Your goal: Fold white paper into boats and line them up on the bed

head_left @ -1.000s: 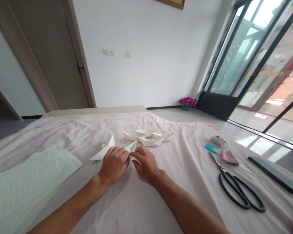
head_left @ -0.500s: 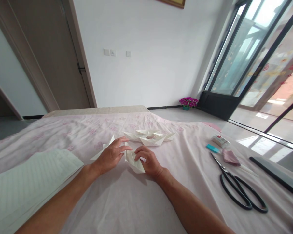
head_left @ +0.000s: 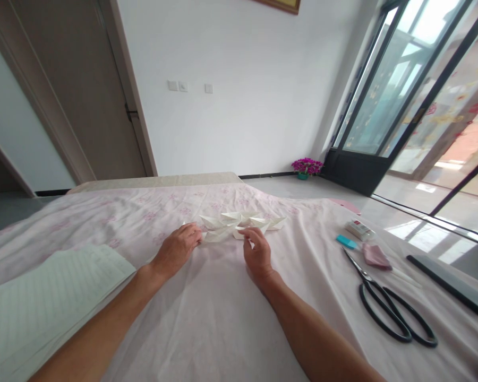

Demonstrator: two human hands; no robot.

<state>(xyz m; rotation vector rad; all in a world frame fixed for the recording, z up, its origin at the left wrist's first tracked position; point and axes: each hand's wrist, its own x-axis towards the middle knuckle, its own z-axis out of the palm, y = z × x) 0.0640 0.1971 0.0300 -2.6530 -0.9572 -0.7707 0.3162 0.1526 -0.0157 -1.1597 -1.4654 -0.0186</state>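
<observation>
My left hand (head_left: 179, 246) and my right hand (head_left: 256, 249) rest on a pink flowered cloth (head_left: 207, 318) that covers the table. Between them lies a white folded paper boat (head_left: 220, 235). The left fingers curl onto its left end and the right fingertips pinch its right end. It lies against the near side of a small pile of similar white paper boats (head_left: 245, 219) a little farther back.
A stack of lined paper (head_left: 43, 289) lies at the left. On the right lie black scissors (head_left: 394, 313), a blue eraser (head_left: 346, 242), a small box (head_left: 358, 229), a pink pouch (head_left: 374, 255) and a long dark flat object (head_left: 450, 284). Potted flowers (head_left: 306, 167) stand on the floor.
Both hands have moved away from me with the folded paper boat, from the near middle of the cloth up against the pile of boats. The hands are now farther apart.
</observation>
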